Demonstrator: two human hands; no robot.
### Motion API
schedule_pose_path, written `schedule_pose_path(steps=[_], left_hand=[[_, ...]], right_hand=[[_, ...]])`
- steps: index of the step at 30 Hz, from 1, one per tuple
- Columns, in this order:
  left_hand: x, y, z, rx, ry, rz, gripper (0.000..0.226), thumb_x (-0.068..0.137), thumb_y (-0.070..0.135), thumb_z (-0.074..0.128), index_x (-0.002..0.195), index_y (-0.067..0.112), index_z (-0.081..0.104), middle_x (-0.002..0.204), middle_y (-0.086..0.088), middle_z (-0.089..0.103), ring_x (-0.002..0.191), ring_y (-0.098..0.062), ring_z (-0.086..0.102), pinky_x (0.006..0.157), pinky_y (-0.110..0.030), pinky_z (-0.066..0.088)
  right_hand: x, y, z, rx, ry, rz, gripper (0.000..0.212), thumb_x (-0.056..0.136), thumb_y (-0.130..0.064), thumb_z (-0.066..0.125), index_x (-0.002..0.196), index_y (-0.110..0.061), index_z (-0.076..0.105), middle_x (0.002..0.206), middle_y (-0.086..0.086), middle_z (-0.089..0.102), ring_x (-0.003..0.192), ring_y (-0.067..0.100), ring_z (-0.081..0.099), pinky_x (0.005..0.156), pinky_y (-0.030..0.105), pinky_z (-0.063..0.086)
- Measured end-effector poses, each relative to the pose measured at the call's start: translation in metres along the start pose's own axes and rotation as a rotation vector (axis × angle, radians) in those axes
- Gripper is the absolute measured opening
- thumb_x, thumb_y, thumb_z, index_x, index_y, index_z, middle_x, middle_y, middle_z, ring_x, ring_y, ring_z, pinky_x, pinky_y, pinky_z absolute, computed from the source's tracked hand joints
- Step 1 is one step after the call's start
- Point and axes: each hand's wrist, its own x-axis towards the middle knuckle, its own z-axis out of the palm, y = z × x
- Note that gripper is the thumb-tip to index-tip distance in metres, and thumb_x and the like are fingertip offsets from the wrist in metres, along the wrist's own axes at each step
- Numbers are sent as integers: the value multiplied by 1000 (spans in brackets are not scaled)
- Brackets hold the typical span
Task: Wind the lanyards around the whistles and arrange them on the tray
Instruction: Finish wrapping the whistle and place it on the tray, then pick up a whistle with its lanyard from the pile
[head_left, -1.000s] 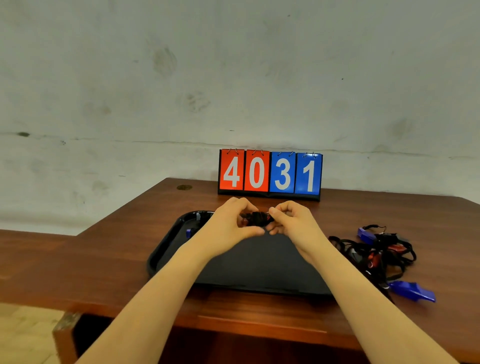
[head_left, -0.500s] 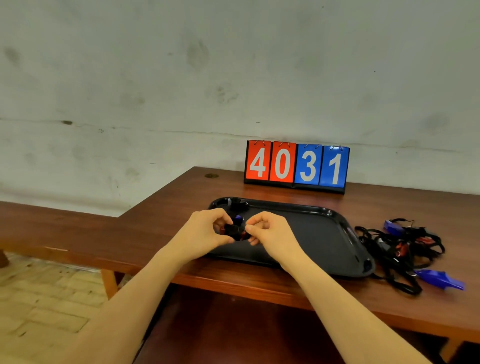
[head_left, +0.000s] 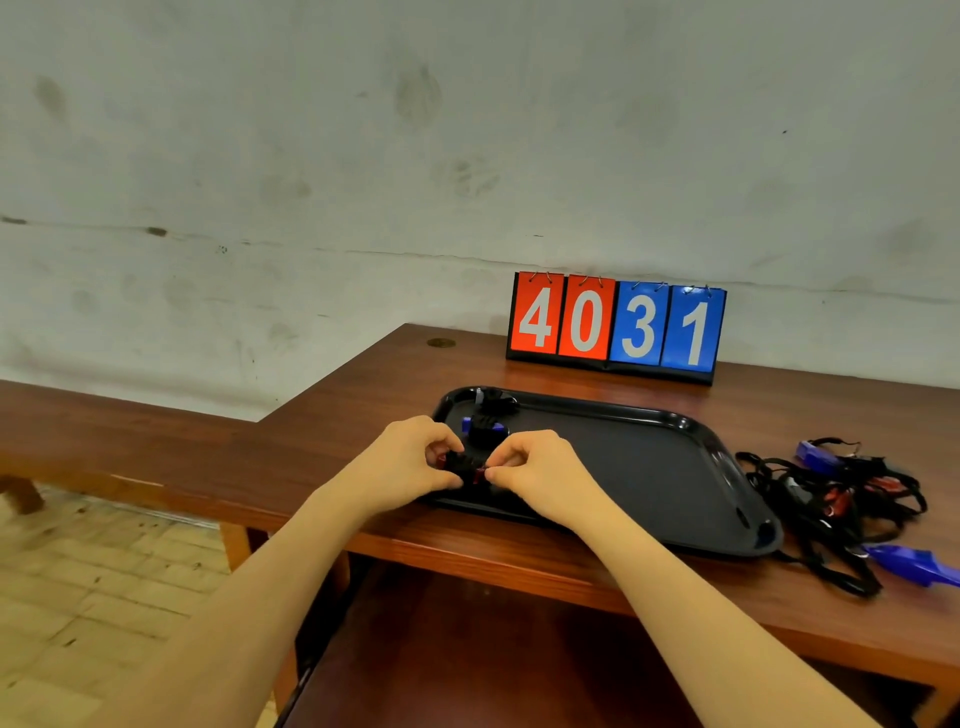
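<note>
A black tray (head_left: 644, 457) lies on the wooden table. Over its near left corner my left hand (head_left: 405, 465) and my right hand (head_left: 535, 470) pinch a red whistle (head_left: 465, 467) wrapped in black lanyard, one hand at each end. Just behind it on the tray lie a wound blue whistle (head_left: 483, 428) and another wound bundle (head_left: 493, 402) at the far left corner. A tangled pile of whistles and black lanyards (head_left: 836, 499) sits on the table to the right of the tray, with a blue whistle (head_left: 917, 566) at its near edge.
A flip scoreboard (head_left: 615, 327) reading 4031 stands at the table's back edge against the wall. A lower wooden bench (head_left: 114, 436) runs off to the left. Tiled floor (head_left: 88, 603) shows below the bench.
Both hands have carried the wound whistle from the tray's far middle to its near left corner and lowered it. The view has swung left.
</note>
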Motion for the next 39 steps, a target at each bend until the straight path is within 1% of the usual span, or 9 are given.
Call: schedule_pose_path(steps=[6,10,14,17,20,26,30,36,39], left_hand=[[-4,8,0,-16,7,10,47,80,36,68,124,25,53,113,6,50,102,-8,48,88,-21,39],[-6,15,4,33,91,34,40,86,35,61,124,24,52,122,4,47,116,-14,37,100,-31,35],[-2,31,11,14,198,45,24,90,23,56,113,19,58,109,4,54,106,-14,48,92,-27,39],[3,51,18,-65,229,48,17,90,18,54,106,17,60,87,12,52,83,-6,53,77,-20,41],[13,75,31,-96,191,59,15,91,21,53,104,19,60,85,12,55,73,-2,52,73,-19,42],[33,121,65,-96,72,100,14,91,28,52,101,23,60,93,9,60,85,-5,56,81,-28,50],[50,150,83,-85,3,141,15,91,27,52,102,21,60,96,8,62,88,-7,57,84,-31,51],[74,188,111,-57,-49,224,16,91,23,52,102,18,62,98,5,62,90,-10,57,85,-33,51],[85,201,127,-54,-71,247,16,91,22,52,101,16,63,101,2,63,92,-13,58,86,-35,50]], right_hand=[[-2,0,-1,-50,18,-50,17,85,-22,63,101,-17,65,85,-4,62,77,5,56,62,11,37],[-6,2,-6,-61,68,-55,18,87,-22,60,103,-16,66,90,-4,62,79,2,54,63,7,36],[-13,8,-21,-33,128,-42,11,88,-20,57,92,-19,67,84,-9,63,75,-1,54,64,8,38],[-21,19,-40,-38,180,-23,11,89,-19,56,87,-20,68,79,-12,62,72,-1,56,65,10,40],[-31,35,-62,-63,244,-21,12,88,-18,57,85,-19,68,76,-13,62,72,1,57,68,13,43],[-49,71,-109,-136,360,3,11,88,-17,57,85,-19,68,76,-13,61,74,2,57,67,14,42],[-59,99,-138,-264,404,46,12,90,-16,55,90,-21,66,87,-9,61,77,3,55,70,17,42],[-62,129,-173,-479,453,100,23,91,-10,45,101,-16,65,101,-2,59,99,17,51,78,25,42],[-59,141,-185,-582,381,167,30,88,-10,46,112,-17,62,115,1,58,108,23,48,91,34,42]])
